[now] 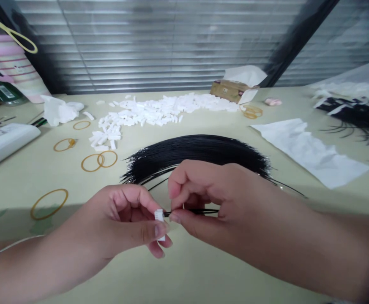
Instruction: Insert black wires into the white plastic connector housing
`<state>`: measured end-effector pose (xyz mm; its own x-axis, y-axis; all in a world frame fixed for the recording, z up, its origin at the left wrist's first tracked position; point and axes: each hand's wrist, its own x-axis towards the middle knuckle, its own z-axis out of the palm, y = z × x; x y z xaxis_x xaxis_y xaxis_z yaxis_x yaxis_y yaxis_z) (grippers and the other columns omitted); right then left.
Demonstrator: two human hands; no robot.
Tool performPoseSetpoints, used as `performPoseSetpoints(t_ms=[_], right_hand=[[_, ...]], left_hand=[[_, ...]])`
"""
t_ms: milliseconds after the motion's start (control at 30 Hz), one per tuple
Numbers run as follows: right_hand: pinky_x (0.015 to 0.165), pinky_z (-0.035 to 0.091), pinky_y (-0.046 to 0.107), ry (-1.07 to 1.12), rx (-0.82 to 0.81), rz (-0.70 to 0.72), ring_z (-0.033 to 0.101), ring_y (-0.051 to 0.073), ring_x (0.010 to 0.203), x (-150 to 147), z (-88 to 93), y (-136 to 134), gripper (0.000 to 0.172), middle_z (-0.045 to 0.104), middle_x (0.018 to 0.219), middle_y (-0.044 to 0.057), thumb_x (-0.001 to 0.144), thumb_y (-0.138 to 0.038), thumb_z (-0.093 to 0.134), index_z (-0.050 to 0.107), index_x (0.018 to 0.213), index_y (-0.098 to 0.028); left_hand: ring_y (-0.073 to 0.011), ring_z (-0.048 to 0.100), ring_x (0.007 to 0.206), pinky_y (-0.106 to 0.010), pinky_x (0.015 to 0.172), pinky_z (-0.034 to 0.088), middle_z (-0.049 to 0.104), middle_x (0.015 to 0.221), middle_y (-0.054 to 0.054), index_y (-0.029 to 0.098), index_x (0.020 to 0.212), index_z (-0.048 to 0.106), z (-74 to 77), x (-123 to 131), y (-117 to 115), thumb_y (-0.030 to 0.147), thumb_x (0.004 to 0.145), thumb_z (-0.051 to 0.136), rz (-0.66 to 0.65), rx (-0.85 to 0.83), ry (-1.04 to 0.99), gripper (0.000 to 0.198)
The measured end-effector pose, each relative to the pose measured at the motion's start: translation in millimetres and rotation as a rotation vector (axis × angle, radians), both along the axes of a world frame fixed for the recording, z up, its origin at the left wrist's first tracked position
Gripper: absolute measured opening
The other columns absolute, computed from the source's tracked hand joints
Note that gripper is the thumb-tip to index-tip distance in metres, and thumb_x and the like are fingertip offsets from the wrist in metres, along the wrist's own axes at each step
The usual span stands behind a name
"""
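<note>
Between the thumb and fingers of my left hand [117, 223] is a small white connector housing [159, 215], its slotted face turned up and to the left. My right hand [209, 194] pinches a few thin black wires [203, 210] close to the housing. Their near ends meet the right side of the housing; how deep they sit cannot be made out. The wires run back under my right palm. Behind both hands lies a thick bundle of black wires [193, 147] with bright metal tips at both ends, partly covered by my right hand.
Many loose white housings [159, 109] are heaped at the back. Rubber bands [49, 204] lie on the left. A tissue pack [228, 90] stands by the window, with a flat tissue [311, 150] at right. Finished-looking black wires [358, 112] are far right; a striped cup [22, 71] is far left.
</note>
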<state>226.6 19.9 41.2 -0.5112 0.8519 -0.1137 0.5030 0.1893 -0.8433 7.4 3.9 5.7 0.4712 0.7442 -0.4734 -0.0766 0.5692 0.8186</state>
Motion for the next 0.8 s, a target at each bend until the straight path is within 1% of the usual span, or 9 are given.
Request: performPoseSetpoints(t_ms=[100, 167, 267, 300, 367, 433, 567, 700, 800], right_hand=[[0.050, 0.044, 0.026, -0.050, -0.027, -0.015, 0.062, 0.014, 0.058, 0.0, 0.3, 0.8, 0.022, 0.070, 0.067, -0.010, 0.084, -0.010, 0.070, 0.060, 0.078, -0.029], [0.053, 0.043, 0.027, -0.101, -0.053, 0.022, 0.061, 0.014, 0.062, 1.5, 1.2, 1.1, 0.019, 0.071, 0.069, -0.009, 0.090, -0.012, 0.069, 0.065, 0.079, -0.028], [0.057, 0.040, 0.028, -0.179, -0.092, 0.116, 0.054, 0.013, 0.065, 2.9, 3.9, 2.4, 0.028, 0.066, 0.069, -0.008, 0.100, -0.015, 0.064, 0.072, 0.076, -0.026], [0.057, 0.039, 0.028, -0.200, -0.105, 0.124, 0.053, 0.013, 0.065, 2.8, 5.2, 3.3, 0.030, 0.065, 0.068, -0.007, 0.102, -0.015, 0.063, 0.072, 0.075, -0.025], [0.054, 0.036, 0.028, -0.210, -0.134, 0.094, 0.050, 0.012, 0.062, 2.4, 7.7, 5.4, 0.030, 0.061, 0.065, -0.008, 0.102, -0.015, 0.065, 0.071, 0.074, -0.025], [0.052, 0.035, 0.028, -0.176, -0.169, 0.074, 0.050, 0.012, 0.061, 2.7, 9.3, 7.2, 0.029, 0.059, 0.065, -0.009, 0.101, -0.015, 0.066, 0.069, 0.074, -0.025], [0.057, 0.038, 0.027, -0.087, -0.259, 0.126, 0.050, 0.012, 0.065, 7.5, 8.5, 6.4, 0.029, 0.058, 0.069, -0.008, 0.102, -0.019, 0.066, 0.067, 0.074, -0.024], [0.056, 0.035, 0.027, -0.011, -0.351, 0.145, 0.044, 0.012, 0.065, 11.2, 5.9, 2.2, 0.028, 0.052, 0.068, -0.007, 0.102, -0.024, 0.066, 0.065, 0.074, -0.023], [0.056, 0.034, 0.027, 0.013, -0.376, 0.130, 0.042, 0.013, 0.064, 8.6, 4.5, -0.1, 0.031, 0.050, 0.068, -0.006, 0.103, -0.026, 0.065, 0.063, 0.072, -0.023]], left_hand=[[-0.0121, 0.084, 0.066, -0.017, 0.065, 0.063, 0.089, 0.072, 0.005, 0.026, 0.075, 0.088, 0.5, -2.4, 0.8, 0.031, 0.071, 0.115, 0.000, 0.007, -0.024, 0.029], [-0.0110, 0.084, 0.066, -0.016, 0.065, 0.063, 0.090, 0.073, 0.005, 0.026, 0.076, 0.089, -0.5, -3.9, 0.8, 0.036, 0.072, 0.116, -0.007, 0.011, -0.048, 0.030], [-0.0105, 0.084, 0.067, -0.014, 0.065, 0.064, 0.090, 0.074, 0.005, 0.027, 0.078, 0.091, -2.4, -4.4, 0.6, 0.042, 0.071, 0.117, 0.000, 0.026, -0.073, 0.031], [-0.0107, 0.085, 0.069, -0.014, 0.066, 0.064, 0.090, 0.075, 0.005, 0.027, 0.079, 0.092, -2.8, -4.2, 0.8, 0.044, 0.072, 0.116, 0.000, 0.032, -0.079, 0.031], [-0.0108, 0.085, 0.073, -0.014, 0.068, 0.065, 0.091, 0.078, 0.004, 0.027, 0.082, 0.093, -3.0, -3.3, 1.8, 0.048, 0.074, 0.115, -0.013, 0.046, -0.097, 0.031], [-0.0101, 0.083, 0.073, -0.013, 0.068, 0.064, 0.090, 0.079, 0.004, 0.027, 0.083, 0.094, -2.5, -2.7, 3.1, 0.051, 0.076, 0.113, -0.035, 0.050, -0.109, 0.032], [-0.0095, 0.079, 0.067, -0.014, 0.067, 0.062, 0.088, 0.073, 0.003, 0.027, 0.079, 0.093, -0.1, -2.9, 3.7, 0.052, 0.076, 0.113, -0.084, 0.046, -0.110, 0.033], [-0.0109, 0.078, 0.071, -0.017, 0.078, 0.065, 0.089, 0.077, 0.003, 0.029, 0.080, 0.094, 2.6, -3.9, 1.0, 0.054, 0.081, 0.110, -0.142, 0.096, -0.069, 0.029], [-0.0137, 0.077, 0.071, -0.022, 0.081, 0.066, 0.088, 0.076, 0.002, 0.032, 0.078, 0.094, 2.1, -4.0, -0.7, 0.058, 0.080, 0.109, -0.157, 0.098, -0.036, 0.031]])
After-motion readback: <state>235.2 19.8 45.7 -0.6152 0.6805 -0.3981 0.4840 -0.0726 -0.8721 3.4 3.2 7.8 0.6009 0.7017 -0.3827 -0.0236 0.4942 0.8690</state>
